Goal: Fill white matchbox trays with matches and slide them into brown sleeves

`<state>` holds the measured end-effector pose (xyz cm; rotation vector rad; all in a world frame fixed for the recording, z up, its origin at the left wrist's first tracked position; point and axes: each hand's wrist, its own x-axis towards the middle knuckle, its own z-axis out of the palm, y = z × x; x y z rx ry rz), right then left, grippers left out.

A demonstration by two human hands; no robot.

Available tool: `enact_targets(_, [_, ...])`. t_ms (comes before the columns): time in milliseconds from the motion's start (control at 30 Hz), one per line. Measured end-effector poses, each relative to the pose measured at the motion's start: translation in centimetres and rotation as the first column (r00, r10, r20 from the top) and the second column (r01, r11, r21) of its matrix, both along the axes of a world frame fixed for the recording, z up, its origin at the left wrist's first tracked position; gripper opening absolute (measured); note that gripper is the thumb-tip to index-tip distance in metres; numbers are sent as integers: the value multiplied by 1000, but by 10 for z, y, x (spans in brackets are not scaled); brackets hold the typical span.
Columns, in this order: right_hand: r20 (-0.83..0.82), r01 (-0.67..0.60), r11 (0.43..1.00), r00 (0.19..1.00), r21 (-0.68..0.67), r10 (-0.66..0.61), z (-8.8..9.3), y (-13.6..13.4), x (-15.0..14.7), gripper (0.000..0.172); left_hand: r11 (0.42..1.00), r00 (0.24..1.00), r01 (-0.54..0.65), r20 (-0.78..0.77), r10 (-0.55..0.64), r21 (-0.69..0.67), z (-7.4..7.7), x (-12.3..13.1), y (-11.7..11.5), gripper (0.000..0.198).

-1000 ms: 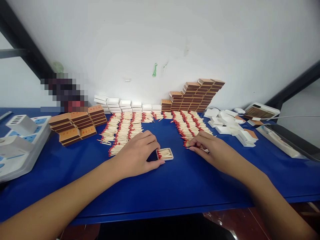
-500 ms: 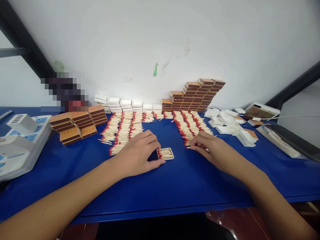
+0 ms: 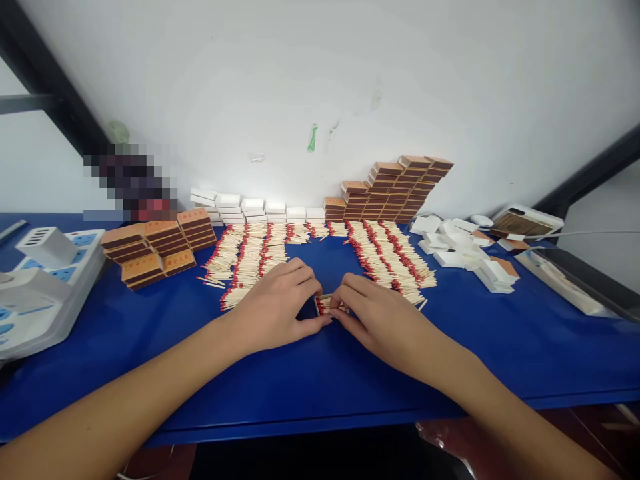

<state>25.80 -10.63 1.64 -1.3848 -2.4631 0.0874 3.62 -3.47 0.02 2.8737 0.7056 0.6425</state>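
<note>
Around the left end of a small white matchbox tray (image 3: 317, 308), my left hand (image 3: 277, 303) is closed, its thumb on the near side and fingers on the far side. Red-tipped matches (image 3: 324, 303) lie inside that tray. My right hand (image 3: 377, 310) is pinched over the tray's right part, its fingertips at the matches there. What it pinches is mostly covered by the fingers, but looks like matchsticks. Rows of loose matches (image 3: 253, 270) spread behind my left hand, and more match rows (image 3: 387, 250) lie behind my right hand.
Filled brown matchboxes (image 3: 405, 193) are stacked against the wall, with white trays (image 3: 230, 203) beside them. Another matchbox stack (image 3: 150, 247) stands left, near a power strip (image 3: 75, 267). Loose white trays (image 3: 455, 243) and a dark phone-like slab (image 3: 590, 277) lie right.
My right hand has moved left from the right-hand match rows to the tray, bringing pinched matches along. My left hand stays at the tray.
</note>
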Motion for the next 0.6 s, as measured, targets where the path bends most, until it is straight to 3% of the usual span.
enact_targets(333, [-141,-90,991,987,-103,75,4,0,17,22,1000,1000,5,6,-5,-9,0,-1,0,30])
enact_targets(600, [-179,-160,986,973,-55,148,0,-5,10,32,1000,1000,11,5,-11,-29,0,-1,1,24])
